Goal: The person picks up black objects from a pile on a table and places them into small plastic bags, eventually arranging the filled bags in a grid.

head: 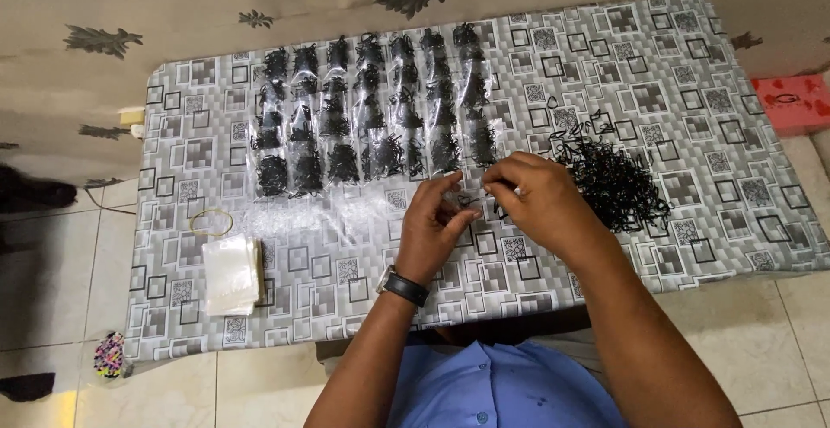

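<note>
Left hand: the left hand has its fingers curled and pinches small black bands near the middle of the tabletop.
Right hand: the right hand pinches the same bands; their long axis I cannot tell.
Loose pile: black bands just right of the hands.
Packed rows: clear packets run toward the far edge.
Near-left corner: white stack, tan rubber band.
Free room: right side, far corner.
</note>
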